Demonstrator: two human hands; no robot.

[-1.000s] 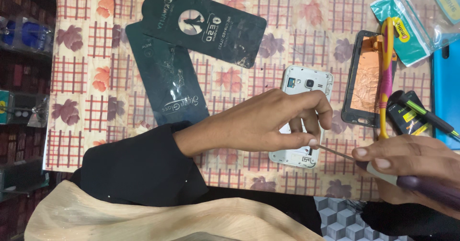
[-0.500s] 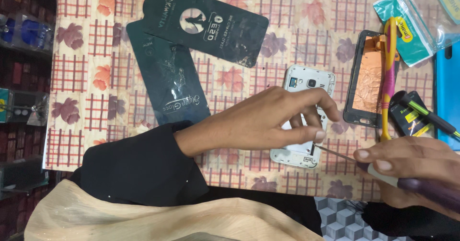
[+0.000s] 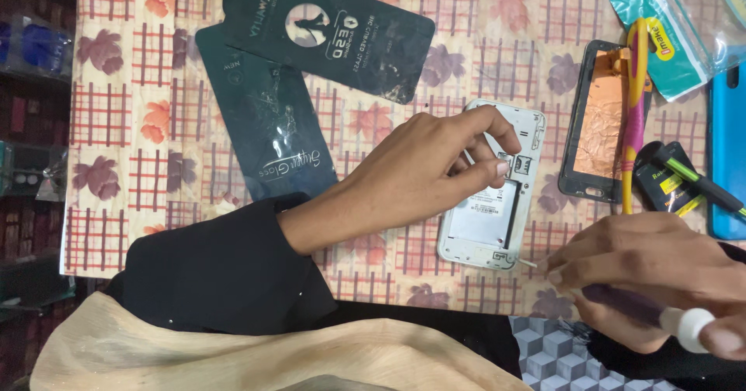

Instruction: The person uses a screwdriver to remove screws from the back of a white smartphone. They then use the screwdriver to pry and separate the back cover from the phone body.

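Note:
A white phone [image 3: 488, 218] with its back cover off lies on the flowered, checked tablecloth [image 3: 155, 127]. My left hand [image 3: 423, 175] reaches in from the left in a black sleeve. Its thumb and fingertips pinch the phone's upper part by the card slots. At the lower right, my right hand [image 3: 649, 278] grips a purple-handled screwdriver [image 3: 645, 309] with a white cap. The thin tip of the screwdriver touches the phone's bottom right corner.
Two dark flat packets [image 3: 330, 30] [image 3: 268, 123] lie at the upper left. To the right of the phone are a black phone frame with copper foil [image 3: 598, 127], a yellow-pink tool [image 3: 636, 111], a black battery [image 3: 660, 185], a green-black screwdriver [image 3: 699, 181], a blue case [image 3: 726, 158] and a teal packet [image 3: 668, 41].
My left hand has slid up the phone, uncovering its battery bay. The screwdriver tip has moved slightly, to the phone's bottom right corner.

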